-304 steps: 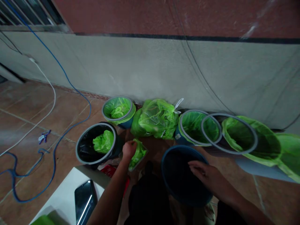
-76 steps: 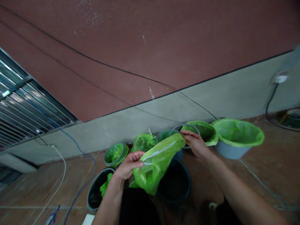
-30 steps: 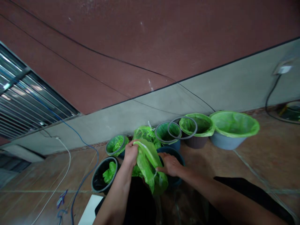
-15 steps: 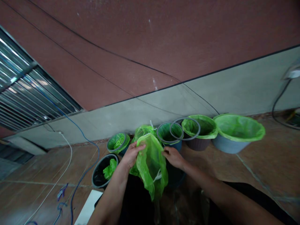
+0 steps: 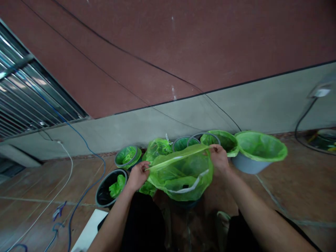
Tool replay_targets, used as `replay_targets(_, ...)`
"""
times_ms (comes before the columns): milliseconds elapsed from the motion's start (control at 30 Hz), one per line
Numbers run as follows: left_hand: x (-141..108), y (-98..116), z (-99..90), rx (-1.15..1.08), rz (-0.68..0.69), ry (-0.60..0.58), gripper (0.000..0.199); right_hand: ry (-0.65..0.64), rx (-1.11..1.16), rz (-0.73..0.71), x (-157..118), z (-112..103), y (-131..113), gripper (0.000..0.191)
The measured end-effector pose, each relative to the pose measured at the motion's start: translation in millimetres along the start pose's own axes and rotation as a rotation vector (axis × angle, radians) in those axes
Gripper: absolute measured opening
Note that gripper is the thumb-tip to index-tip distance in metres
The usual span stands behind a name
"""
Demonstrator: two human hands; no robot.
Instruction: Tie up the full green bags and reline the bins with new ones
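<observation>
A thin, see-through green bag (image 5: 181, 171) with a white strip along one side is stretched wide between my hands. My left hand (image 5: 138, 175) pinches one end of its rim, and my right hand (image 5: 219, 158) grips the opposite end. Below the bag, a dark bucket (image 5: 187, 204) shows only its lower part between my feet; the bag hides the rest. Close to my left hand stand a black bin (image 5: 101, 190) with a crumpled green bag (image 5: 117, 186) inside and a smaller green-lined bin (image 5: 127, 156).
Along the wall, a bulging green bag (image 5: 159, 148) with a white tie stands beside several green-lined bins, including a large grey one (image 5: 249, 163). A grey ring (image 5: 216, 137) rests across two bins. Blue cable (image 5: 86, 189) and a white board (image 5: 89, 229) lie at left.
My hands have moved apart, my right hand going right and up. The bag, hanging narrow before, is now spread wide across the bucket. The view has shifted slightly.
</observation>
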State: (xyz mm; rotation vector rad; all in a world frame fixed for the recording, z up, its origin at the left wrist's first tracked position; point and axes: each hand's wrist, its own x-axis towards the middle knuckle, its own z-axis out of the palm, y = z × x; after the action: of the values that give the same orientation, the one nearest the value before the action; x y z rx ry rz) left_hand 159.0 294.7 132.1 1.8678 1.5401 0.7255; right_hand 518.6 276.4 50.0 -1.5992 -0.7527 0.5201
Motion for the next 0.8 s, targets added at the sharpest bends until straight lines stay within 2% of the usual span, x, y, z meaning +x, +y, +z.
replay_targets(100, 5, 9, 0.2, 0.454, 0.046, 0.222, 0.040, -0.052, -0.084, -0.119, -4, -3, -6, 0.034)
replay_targets(200, 10, 12, -7.5, 0.690, -0.033, 0.310, 0.044, -0.167, -0.174, -0.327, -10, -10, -20, 0.033)
replay_targets(267, 15, 8, -16.9, 0.743, -0.116, 0.322, 0.044, -0.291, -0.167, -0.373, -13, -14, -28, 0.034)
replay_targets(333, 19, -1, -27.6, 0.751, -0.210, 0.321, 0.042, -0.441, -0.160, -0.353, -15, -17, -33, 0.036)
replay_targets(400, 23, -11, -37.2, 0.715, -0.283, 0.312, 0.038, -0.574, -0.185, -0.359, -16, -19, -32, 0.036)
replay_targets(467, 25, -18, -44.4, 0.649, -0.310, 0.299, 0.032, -0.655, -0.244, -0.412, -16, -20, -27, 0.033)
replay_targets(567, 30, -16, -52.1, 0.502, -0.277, 0.296, 0.024, -0.609, -0.415, -0.468, -14, -20, -17, 0.028)
replay_targets(667, 44, 4, -63.4, 0.371, -0.180, 0.313, 0.018, -0.512, -0.648, -0.546, 0, -21, -25, 0.024)
replay_targets(733, 60, 30, -78.2, 0.339, -0.111, 0.327, 0.018, -0.440, -0.773, -0.632, 17, -24, -52, 0.025)
replay_targets(800, 76, 66, -101.5, 0.330, -0.052, 0.371, 0.023, -0.286, -0.847, -0.706, 37, -30, -100, 0.026)
